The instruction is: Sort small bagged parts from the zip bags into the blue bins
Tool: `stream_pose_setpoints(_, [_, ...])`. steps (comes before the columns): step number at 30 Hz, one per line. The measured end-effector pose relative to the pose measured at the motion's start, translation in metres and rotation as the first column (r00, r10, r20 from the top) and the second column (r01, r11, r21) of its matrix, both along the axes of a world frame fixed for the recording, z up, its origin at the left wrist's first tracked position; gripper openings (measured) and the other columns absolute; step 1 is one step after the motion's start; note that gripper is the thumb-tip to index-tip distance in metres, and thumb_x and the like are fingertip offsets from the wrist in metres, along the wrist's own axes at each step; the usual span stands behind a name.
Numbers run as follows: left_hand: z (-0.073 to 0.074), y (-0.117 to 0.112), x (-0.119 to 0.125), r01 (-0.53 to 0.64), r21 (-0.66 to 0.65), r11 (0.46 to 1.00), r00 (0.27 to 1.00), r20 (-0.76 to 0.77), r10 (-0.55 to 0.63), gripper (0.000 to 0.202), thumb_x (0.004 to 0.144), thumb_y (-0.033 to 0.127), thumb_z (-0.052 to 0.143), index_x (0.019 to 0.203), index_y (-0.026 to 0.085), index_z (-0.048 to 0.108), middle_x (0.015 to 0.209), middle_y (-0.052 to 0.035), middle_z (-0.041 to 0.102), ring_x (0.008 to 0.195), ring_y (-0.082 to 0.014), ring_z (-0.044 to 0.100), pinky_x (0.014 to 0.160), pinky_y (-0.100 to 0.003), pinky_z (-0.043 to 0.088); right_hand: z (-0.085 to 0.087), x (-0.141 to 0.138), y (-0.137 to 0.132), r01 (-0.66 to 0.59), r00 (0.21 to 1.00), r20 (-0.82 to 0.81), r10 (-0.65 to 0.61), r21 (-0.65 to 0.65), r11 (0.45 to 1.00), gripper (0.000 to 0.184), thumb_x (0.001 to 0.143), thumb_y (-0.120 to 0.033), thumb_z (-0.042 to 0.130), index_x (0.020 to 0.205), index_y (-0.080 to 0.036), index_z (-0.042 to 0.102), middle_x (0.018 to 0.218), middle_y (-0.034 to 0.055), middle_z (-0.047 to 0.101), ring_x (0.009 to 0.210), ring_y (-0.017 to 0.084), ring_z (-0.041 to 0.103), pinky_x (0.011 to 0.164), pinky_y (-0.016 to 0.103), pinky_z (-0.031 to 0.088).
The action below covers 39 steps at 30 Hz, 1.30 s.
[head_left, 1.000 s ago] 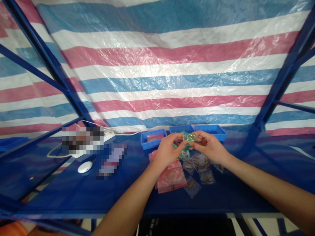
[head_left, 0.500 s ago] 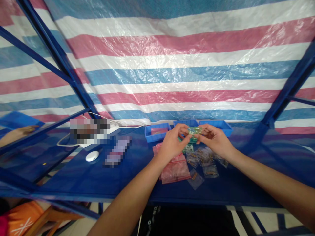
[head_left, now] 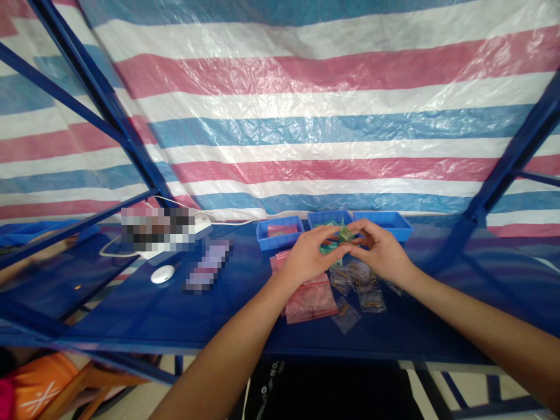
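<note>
Holding a small green packet point(head_left: 345, 234) above the worktop point(head_left: 396, 335), the left hand point(head_left: 311, 255) and the right hand point(head_left: 381, 249) work close together. The fingers of both hands are curved and pinch this packet between them; the thumbs come near each other below it, but whether they touch I cannot tell surely. The packet looks folded or bent, so I judge that the handling of this one piece is under way and not finished, as it is not yet laid down.

Other green pieces point(head_left: 329, 249) lie under the hands, and some more show in the middle blue tray point(head_left: 311, 223); these are not in the fingers. The clear bags with brass-coloured parts point(head_left: 371, 301) are spread near the right hand, not taken up. The pink bags point(head_left: 310, 303) lie in a loose pile, partly behind the left forearm, and something pink is also in the left blue tray point(head_left: 280, 242). Whether any pink bag is already filled, I cannot tell; no closed set of all these items can be recognised.
</note>
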<state>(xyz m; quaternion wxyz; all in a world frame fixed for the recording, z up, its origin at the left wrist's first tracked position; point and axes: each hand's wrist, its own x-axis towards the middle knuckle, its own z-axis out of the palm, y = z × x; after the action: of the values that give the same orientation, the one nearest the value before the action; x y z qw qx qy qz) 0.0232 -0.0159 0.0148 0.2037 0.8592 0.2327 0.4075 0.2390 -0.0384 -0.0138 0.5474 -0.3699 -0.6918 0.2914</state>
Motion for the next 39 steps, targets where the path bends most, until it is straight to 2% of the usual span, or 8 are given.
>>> stream_pose_setpoints(4, [0.006, 0.002, -0.002, -0.083, 0.007, 0.997, 0.996, -0.015, 0.083, 0.031, 0.101, 0.035, 0.063, 0.127, 0.021, 0.073, 0.12, -0.0102, 0.076, 0.106, -0.0235, 0.072, 0.094, -0.036, 0.058, 0.006, -0.005, -0.007, -0.073, 0.992, 0.107, 0.068, 0.048, 0.996, 0.033, 0.096, -0.043, 0.072, 0.125, -0.029, 0.069, 0.13, 0.0079, 0.069, 0.113, 0.028, 0.072, 0.104, 0.05, 0.061])
stream_pose_setpoints(10, [0.009, 0.003, -0.003, -0.131, -0.037, 0.991, 0.989, 0.061, 0.133, 0.025, 0.102, 0.036, 0.061, 0.109, 0.018, 0.078, 0.105, -0.0101, 0.075, 0.092, -0.0208, 0.071, 0.079, -0.031, 0.058, 0.009, -0.006, -0.008, 0.151, 0.986, 0.044, -0.159, 0.158, 0.976, 0.036, 0.094, -0.044, 0.073, 0.126, -0.029, 0.066, 0.125, 0.0109, 0.068, 0.11, 0.03, 0.071, 0.089, 0.044, 0.065])
stream_pose_setpoints(13, [0.004, 0.003, -0.002, -0.082, -0.144, 0.986, 0.991, 0.089, 0.095, 0.028, 0.099, 0.038, 0.067, 0.12, 0.021, 0.073, 0.107, -0.0082, 0.078, 0.092, -0.0215, 0.074, 0.081, -0.032, 0.06, 0.006, -0.002, -0.003, 0.129, 0.992, -0.026, -0.127, 0.077, 0.989, 0.046, 0.09, -0.046, 0.078, 0.13, -0.03, 0.062, 0.122, 0.0095, 0.07, 0.108, 0.029, 0.072, 0.091, 0.044, 0.064])
stream_pose_setpoints(17, [-0.004, 0.005, 0.001, -0.019, -0.222, 0.975, 0.991, 0.123, 0.048, 0.034, 0.097, 0.032, 0.068, 0.13, 0.024, 0.066, 0.114, -0.0068, 0.079, 0.102, -0.0227, 0.076, 0.09, -0.036, 0.061, 0.004, -0.001, 0.002, -0.053, 0.993, -0.113, 0.043, -0.086, 0.995, 0.035, 0.087, -0.052, 0.081, 0.109, -0.028, 0.068, 0.096, 0.0036, 0.077, 0.084, 0.023, 0.074, 0.083, 0.042, 0.065])
stream_pose_setpoints(24, [0.002, 0.005, -0.001, -0.154, -0.12, 0.981, 0.974, 0.147, 0.17, 0.021, 0.095, 0.03, 0.07, 0.114, 0.02, 0.071, 0.118, -0.0102, 0.075, 0.101, -0.0217, 0.075, 0.084, -0.033, 0.063, 0.012, 0.0, 0.002, 0.072, 0.98, -0.179, -0.088, -0.093, 0.993, 0.037, 0.083, -0.056, 0.083, 0.098, -0.029, 0.063, 0.076, -0.0012, 0.069, 0.064, 0.021, 0.068, 0.066, 0.039, 0.064])
stream_pose_setpoints(30, [-0.002, 0.0, 0.003, 0.071, -0.149, 0.986, 0.989, 0.137, -0.051, 0.044, 0.092, 0.039, 0.075, 0.132, 0.021, 0.068, 0.132, -0.0134, 0.069, 0.11, -0.0234, 0.074, 0.09, -0.035, 0.065, 0.008, 0.0, 0.001, -0.026, 0.991, -0.134, 0.012, -0.098, 0.995, 0.035, 0.084, -0.05, 0.085, 0.105, -0.026, 0.071, 0.096, 0.004, 0.076, 0.086, 0.023, 0.073, 0.076, 0.037, 0.065])
stream_pose_setpoints(35, [-0.007, 0.007, 0.002, 0.002, -0.228, 0.974, 0.982, 0.182, 0.041, 0.031, 0.093, 0.039, 0.074, 0.117, 0.019, 0.072, 0.111, -0.0106, 0.078, 0.099, -0.0241, 0.077, 0.085, -0.036, 0.064, 0.011, -0.004, -0.005, -0.066, 0.994, -0.09, 0.058, -0.091, 0.994, 0.031, 0.093, -0.052, 0.074, 0.112, -0.027, 0.075, 0.104, 0.0056, 0.075, 0.084, 0.022, 0.072, 0.079, 0.038, 0.065])
stream_pose_setpoints(39, [-0.006, 0.01, 0.0, -0.014, -0.276, 0.961, 0.97, 0.231, 0.08, 0.026, 0.096, 0.04, 0.071, 0.109, 0.018, 0.072, 0.105, -0.009, 0.08, 0.094, -0.0233, 0.077, 0.085, -0.035, 0.063, 0.01, -0.005, -0.003, 0.04, 0.988, -0.147, -0.044, -0.027, 0.999, 0.042, 0.087, -0.049, 0.081, 0.122, -0.029, 0.068, 0.106, 0.0054, 0.07, 0.096, 0.023, 0.068, 0.077, 0.034, 0.064])
